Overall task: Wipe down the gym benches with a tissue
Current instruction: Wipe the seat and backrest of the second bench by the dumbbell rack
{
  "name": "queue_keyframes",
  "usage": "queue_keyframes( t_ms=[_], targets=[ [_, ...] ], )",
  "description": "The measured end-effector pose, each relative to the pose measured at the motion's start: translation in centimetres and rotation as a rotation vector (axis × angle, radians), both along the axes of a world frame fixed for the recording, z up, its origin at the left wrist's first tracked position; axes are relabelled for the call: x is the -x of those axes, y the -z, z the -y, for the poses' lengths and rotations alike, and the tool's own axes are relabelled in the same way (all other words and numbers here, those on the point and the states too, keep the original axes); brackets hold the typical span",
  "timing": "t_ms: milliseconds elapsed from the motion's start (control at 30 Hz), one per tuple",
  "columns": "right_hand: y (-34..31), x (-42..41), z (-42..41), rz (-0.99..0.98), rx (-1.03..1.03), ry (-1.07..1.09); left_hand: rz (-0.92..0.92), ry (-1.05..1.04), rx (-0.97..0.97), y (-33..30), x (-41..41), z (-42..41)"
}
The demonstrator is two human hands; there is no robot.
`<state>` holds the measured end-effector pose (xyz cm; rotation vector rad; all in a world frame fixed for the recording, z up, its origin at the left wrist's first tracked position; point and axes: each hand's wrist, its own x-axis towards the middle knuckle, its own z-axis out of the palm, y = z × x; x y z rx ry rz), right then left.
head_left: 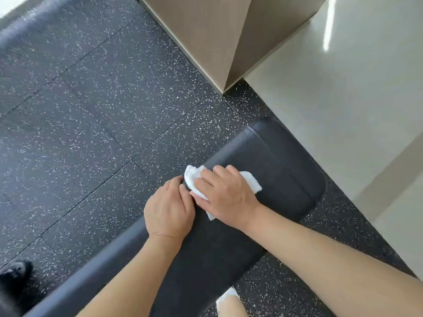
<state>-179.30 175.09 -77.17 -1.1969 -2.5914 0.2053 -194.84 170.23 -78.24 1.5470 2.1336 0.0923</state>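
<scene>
1. Now we are pressing our right hand (225,193) flat on the white tissue (194,179), fingers straight and spread, against the dark padded top of the gym bench (286,179).
2. We are seeing the tissue lying crumpled on the bench near its left edge, poking out past the fingertips on one side and beyond the heel of the hand on the other.
3. We are curling our left hand (168,210) over the bench's left edge, just beside the tissue, its thumb touching the right hand's fingers; it is gripping the pad's rim.
4. We are looking at the bench running diagonally across a black rubber floor (91,110) flecked with white, its rounded end lying close to a pale wall (332,99).
5. We are noticing a beige column (206,30) meeting the floor beyond the bench, and a dark shoe (13,273) showing at lower left.
</scene>
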Motion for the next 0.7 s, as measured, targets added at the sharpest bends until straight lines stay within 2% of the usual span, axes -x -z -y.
queue_keyframes(
  t_ms=[100,233,300,400,567,700],
  targets=[
    [0.1,-6.0,-3.0,0.066,-0.085,-0.057,-0.012,-0.027,0.029,-0.2,-0.4,0.0],
    [-0.2,-13.8,-8.1,0.048,-0.03,0.271,-0.017,-0.04,0.053,-0.3,-0.7,-0.3],
    [-0.2,-14.1,-8.2,0.012,0.021,0.426,-0.017,-0.049,0.054,-0.3,-0.8,-0.3],
    [0.2,-10.3,-5.8,-0.015,0.046,0.549,-0.038,-0.05,0.015,-0.1,-0.7,-0.1],
    [0.0,-8.2,-3.3,-0.004,0.027,0.595,-0.076,-0.008,-0.012,0.4,-0.4,0.1],
    [-1.0,-8.5,-1.6,0.067,-0.007,0.4,-0.052,0.02,0.009,-0.1,-0.3,0.1]
  ],
)
